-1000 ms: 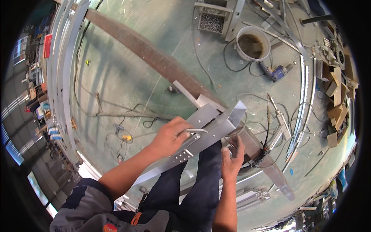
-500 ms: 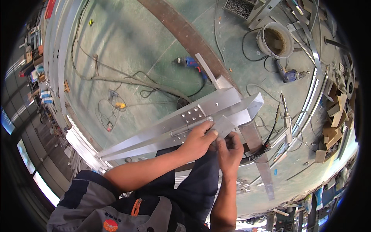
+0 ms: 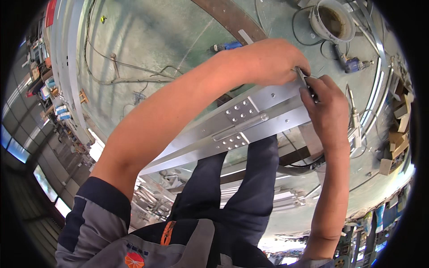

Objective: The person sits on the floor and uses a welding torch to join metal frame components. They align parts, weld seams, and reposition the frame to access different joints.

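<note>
In front of me two long silvery aluminium profiles (image 3: pixel 292 117) lie side by side at a slant. A riveted metal hinge (image 3: pixel 240 127) joins them, its pin barrel running along the seam. Over their right-hand end, my left hand (image 3: pixel 279 62) reaches across and pinches a small flat metal plate (image 3: pixel 301 77), now seen nearly edge-on. The fingers of my right hand (image 3: pixel 328 102) are closed on the plate's other side. Both hands hide part of the plate and the profiles' end.
A blue power drill (image 3: pixel 230 46) lies behind my left arm, by a brown steel beam (image 3: pixel 232 18). At the upper right stand a dirty white bucket (image 3: pixel 315 20) and another blue drill (image 3: pixel 354 65). A slim metal tool (image 3: pixel 355 118) is right of my right hand. Cables cross the floor.
Both hands have moved up and right with the plate, from beside the hinge to the profiles' end. The plate has turned from face-on to nearly edge-on. My view has shifted.
</note>
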`<action>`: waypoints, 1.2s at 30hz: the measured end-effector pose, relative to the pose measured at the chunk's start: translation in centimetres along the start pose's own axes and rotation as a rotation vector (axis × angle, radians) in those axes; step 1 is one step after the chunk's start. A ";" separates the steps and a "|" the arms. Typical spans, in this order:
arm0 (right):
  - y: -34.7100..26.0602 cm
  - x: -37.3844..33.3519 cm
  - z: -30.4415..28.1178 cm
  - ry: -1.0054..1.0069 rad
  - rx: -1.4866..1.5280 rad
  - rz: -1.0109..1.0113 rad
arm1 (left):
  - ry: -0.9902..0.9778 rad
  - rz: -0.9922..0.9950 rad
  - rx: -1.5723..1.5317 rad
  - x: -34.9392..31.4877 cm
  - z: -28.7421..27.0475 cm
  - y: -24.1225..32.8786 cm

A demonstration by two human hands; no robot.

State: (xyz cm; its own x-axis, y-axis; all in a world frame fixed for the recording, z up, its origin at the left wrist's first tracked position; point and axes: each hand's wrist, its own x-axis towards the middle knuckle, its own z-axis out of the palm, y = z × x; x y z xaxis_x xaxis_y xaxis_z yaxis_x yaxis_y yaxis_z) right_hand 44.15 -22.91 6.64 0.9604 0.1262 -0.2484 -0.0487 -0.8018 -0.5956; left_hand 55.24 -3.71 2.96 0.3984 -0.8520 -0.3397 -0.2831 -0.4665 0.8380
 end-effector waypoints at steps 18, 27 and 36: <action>-2.5 -21.3 11.5 0.131 0.573 0.871 | -0.069 0.158 0.178 0.7 -0.2 0.1; -7.2 -26.4 16.1 -0.042 0.321 0.663 | -0.108 0.078 0.194 0.8 -0.5 0.9; -7.1 -26.2 17.0 -0.027 0.257 0.699 | -0.183 0.156 0.177 1.8 -0.8 0.0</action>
State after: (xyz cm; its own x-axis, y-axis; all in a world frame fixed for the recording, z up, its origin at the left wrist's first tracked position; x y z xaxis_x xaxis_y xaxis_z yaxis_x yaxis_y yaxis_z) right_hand 14.63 -10.64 4.38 0.6748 -0.3465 -0.6516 -0.7117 -0.5390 -0.4505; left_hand 56.62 -5.02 2.69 0.1783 -0.9379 -0.2974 -0.4823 -0.3468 0.8044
